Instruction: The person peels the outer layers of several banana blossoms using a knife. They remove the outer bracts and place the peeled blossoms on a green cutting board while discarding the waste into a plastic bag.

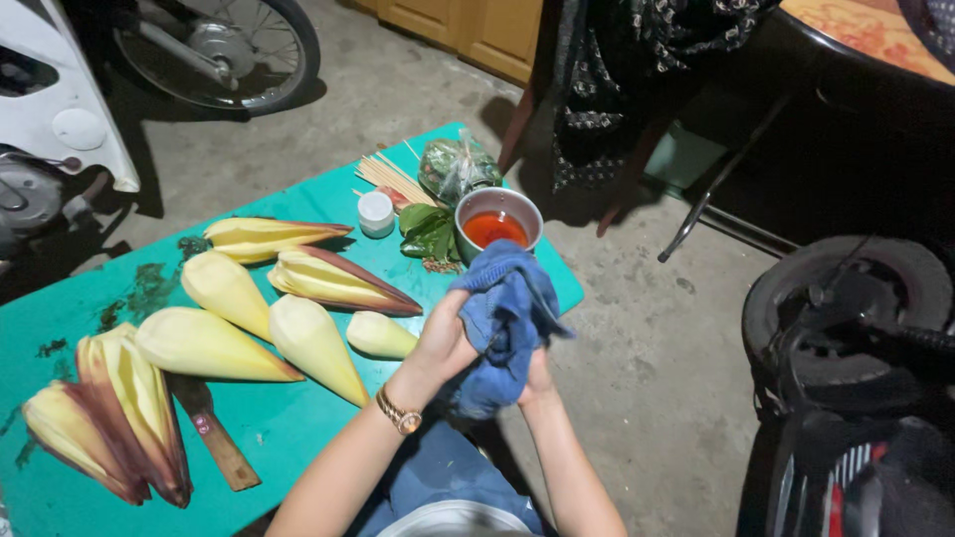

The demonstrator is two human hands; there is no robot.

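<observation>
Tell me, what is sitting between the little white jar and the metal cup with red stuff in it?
In the head view, a bunch of green leaves lies on the green table between the white jar and the metal cup.

The blue rag (502, 323) is soft, matt cloth. The bowl (497, 214) is dull metal, the green table (298, 428) smooth plastic, and the floor (637, 328) rough concrete.
</observation>
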